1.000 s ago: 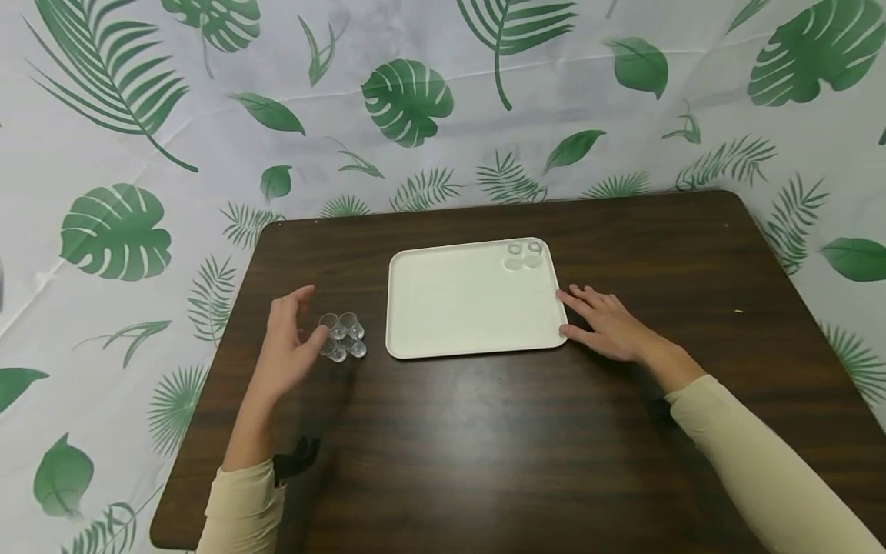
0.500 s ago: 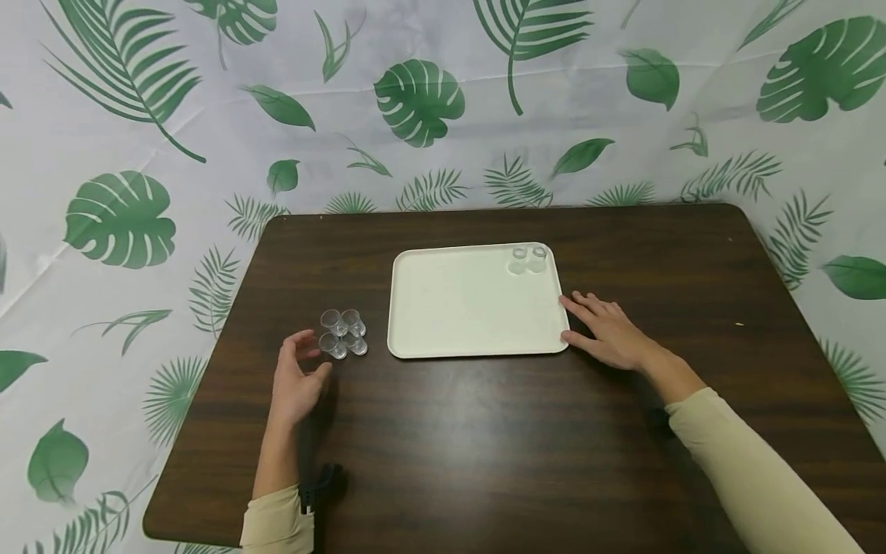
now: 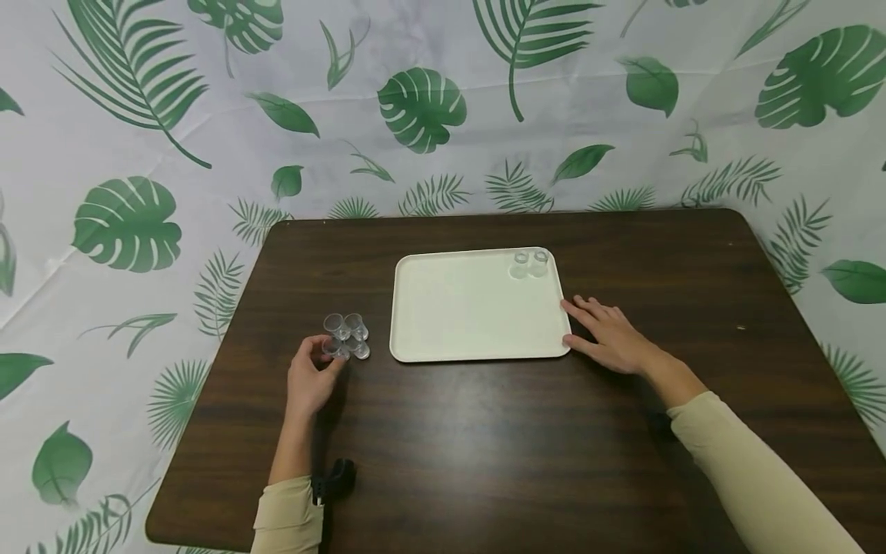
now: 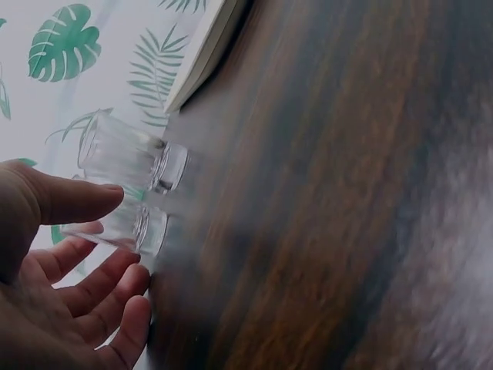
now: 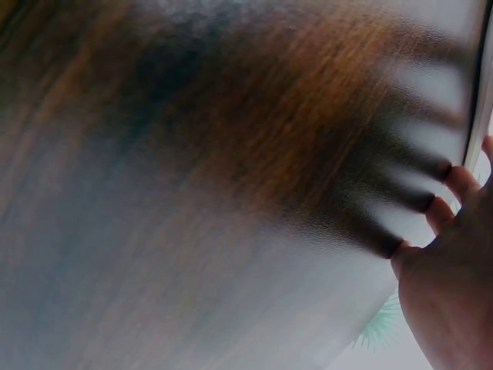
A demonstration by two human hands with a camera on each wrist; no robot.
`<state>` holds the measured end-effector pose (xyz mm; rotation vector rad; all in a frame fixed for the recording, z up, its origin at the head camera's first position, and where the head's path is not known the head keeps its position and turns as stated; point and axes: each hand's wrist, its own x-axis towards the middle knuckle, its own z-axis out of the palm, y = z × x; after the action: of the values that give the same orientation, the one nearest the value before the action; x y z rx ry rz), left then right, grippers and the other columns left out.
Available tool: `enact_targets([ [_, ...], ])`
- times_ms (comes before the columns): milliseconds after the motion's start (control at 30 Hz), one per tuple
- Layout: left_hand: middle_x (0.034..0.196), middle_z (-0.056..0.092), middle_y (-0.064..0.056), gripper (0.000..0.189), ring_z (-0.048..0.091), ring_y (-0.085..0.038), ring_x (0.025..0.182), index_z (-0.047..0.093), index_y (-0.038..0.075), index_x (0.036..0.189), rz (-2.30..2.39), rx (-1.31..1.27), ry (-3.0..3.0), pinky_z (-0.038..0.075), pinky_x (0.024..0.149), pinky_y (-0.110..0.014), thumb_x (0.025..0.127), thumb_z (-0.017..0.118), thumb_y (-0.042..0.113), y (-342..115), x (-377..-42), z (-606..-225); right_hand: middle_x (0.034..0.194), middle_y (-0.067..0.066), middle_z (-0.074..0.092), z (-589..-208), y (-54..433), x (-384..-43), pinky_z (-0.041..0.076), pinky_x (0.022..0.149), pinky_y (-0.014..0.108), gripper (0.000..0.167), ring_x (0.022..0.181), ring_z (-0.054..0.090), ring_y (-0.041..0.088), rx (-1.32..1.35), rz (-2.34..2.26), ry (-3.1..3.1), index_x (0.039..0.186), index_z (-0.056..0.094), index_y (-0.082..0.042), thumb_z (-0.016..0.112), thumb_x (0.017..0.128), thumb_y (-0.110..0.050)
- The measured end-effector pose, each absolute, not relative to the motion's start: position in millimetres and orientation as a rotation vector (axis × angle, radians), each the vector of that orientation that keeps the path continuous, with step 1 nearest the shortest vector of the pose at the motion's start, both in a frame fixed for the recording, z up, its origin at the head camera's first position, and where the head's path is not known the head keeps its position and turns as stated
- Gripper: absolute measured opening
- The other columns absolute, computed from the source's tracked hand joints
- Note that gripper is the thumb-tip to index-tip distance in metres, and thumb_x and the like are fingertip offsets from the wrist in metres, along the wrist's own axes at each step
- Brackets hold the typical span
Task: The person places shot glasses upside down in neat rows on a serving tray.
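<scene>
Several small clear shot glasses [image 3: 354,326] stand in a tight cluster on the table's left side. My left hand [image 3: 311,382] has its thumb and fingers around the near-left shot glass [image 3: 335,348]. In the left wrist view, the thumb and forefinger of the left hand [image 4: 69,254] pinch this shot glass [image 4: 146,228], while another shot glass [image 4: 123,154] stands just behind. A white rectangular tray [image 3: 477,315] carries two shot glasses [image 3: 540,262] in its far right corner. My right hand [image 3: 612,336] rests with extended fingers at the tray's right edge.
A dark wood-grain table [image 3: 498,446] lies under everything. Behind it hangs a white cloth [image 3: 477,92] with green leaf prints. The tray's raised rim [image 3: 391,308] faces the glass cluster across a narrow strip of table.
My left hand has come down and in from the left of the cluster, and its fingers have closed around the near-left shot glass. The right hand stays at the tray's edge.
</scene>
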<state>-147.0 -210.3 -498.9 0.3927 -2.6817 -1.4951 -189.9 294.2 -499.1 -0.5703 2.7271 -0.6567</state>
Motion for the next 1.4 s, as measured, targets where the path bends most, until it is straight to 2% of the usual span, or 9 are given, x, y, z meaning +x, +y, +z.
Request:
enact_targets([
  [167,0.117,0.058,-0.018,0.037,0.052,-0.029,0.104,0.055,0.003,0.122,-1.497,0.402,-2.674,0.04,0.081,-0.039,0.089,0.071,0.006,-207.8,-147.4,-502.5,0.159,0.023,0.017,-500.0,294.7,-188.3,0.004,0.109,0.068,0.07,0.145,0.009,0.047,-0.565,-0.657,2.732,0.158,0.021,-0.015,0.05,0.101,-0.045],
  [533,0.113,0.058,-0.019,0.038,0.054,-0.031,0.102,0.056,0.001,0.12,-1.508,0.413,-2.599,0.041,0.082,-0.037,0.085,0.072,0.0,-205.5,-145.4,-506.0,0.157,0.026,0.02,-507.8,297.8,-189.2,0.004,0.107,0.07,0.07,0.143,0.012,0.051,-0.611,-0.732,2.764,0.157,0.024,-0.015,0.053,0.1,-0.043],
  [900,0.115,0.06,-0.015,0.034,0.056,-0.026,0.099,0.057,-0.001,0.114,-1.572,0.438,-2.464,0.042,0.077,-0.019,0.084,0.073,-0.003,-211.1,-139.6,-513.4,0.16,0.023,0.016,-501.9,295.5,-188.5,0.002,0.109,0.068,0.07,0.145,0.008,0.047,-0.557,-0.67,2.729,0.158,0.02,-0.016,0.049,0.101,-0.046],
  [1067,0.118,0.058,-0.01,0.033,0.055,-0.018,0.095,0.056,-0.002,0.116,-1.688,0.49,-2.346,0.045,0.071,-0.014,0.086,0.07,-0.003,-218.5,-132.6,-512.8,0.16,0.022,0.016,-502.7,295.3,-189.0,0.002,0.11,0.067,0.07,0.145,0.008,0.046,-0.551,-0.661,2.734,0.158,0.019,-0.017,0.048,0.101,-0.047],
  [1233,0.117,0.054,-0.009,0.035,0.061,-0.007,0.086,0.052,-0.005,0.12,-1.791,0.543,-2.2,0.052,0.068,-0.016,0.088,0.068,-0.006,-228.9,-127.2,-507.9,0.16,0.022,0.016,-504.1,295.3,-188.1,0.002,0.109,0.068,0.071,0.145,0.008,0.046,-0.548,-0.679,2.729,0.158,0.02,-0.017,0.049,0.101,-0.047],
  [1400,0.111,0.052,-0.007,0.036,0.065,-0.006,0.073,0.053,-0.004,0.118,-1.824,0.586,-2.047,0.055,0.06,-0.022,0.086,0.069,-0.008,-240.0,-123.8,-498.4,0.16,0.022,0.017,-504.7,295.9,-188.6,0.002,0.11,0.068,0.07,0.145,0.008,0.046,-0.557,-0.683,2.738,0.158,0.021,-0.017,0.049,0.101,-0.047],
])
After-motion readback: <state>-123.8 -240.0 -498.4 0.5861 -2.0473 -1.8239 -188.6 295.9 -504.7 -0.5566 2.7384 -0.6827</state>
